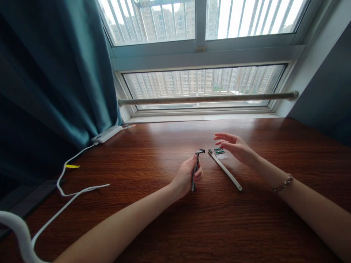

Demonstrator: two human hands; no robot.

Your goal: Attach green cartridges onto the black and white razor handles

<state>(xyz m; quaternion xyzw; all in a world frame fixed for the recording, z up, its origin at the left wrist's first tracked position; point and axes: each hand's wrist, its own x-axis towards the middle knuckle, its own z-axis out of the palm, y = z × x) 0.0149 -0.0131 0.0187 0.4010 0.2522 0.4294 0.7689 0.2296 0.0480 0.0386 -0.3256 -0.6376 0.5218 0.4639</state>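
My left hand point(188, 173) is closed round the handle of a razor point(195, 170), whose head points up and to the right. Just right of it a white toothbrush point(226, 171) lies slantwise on the table, its dark bristle end away from me. Behind the toothbrush sits a small clear case point(221, 154) with razor blade cartridges in it. Over and beside that case is my right hand point(237, 148), fingers stretched out to the left and holding nothing. Whether its fingertips touch anything cannot be made out.
The brown wooden table point(153, 146) reaches to the window. A white power strip point(107, 134) lies at the back left beside a blue curtain point(82, 73). White cables point(63, 190) run along the left side. A metal rail point(208, 98) crosses before the window.
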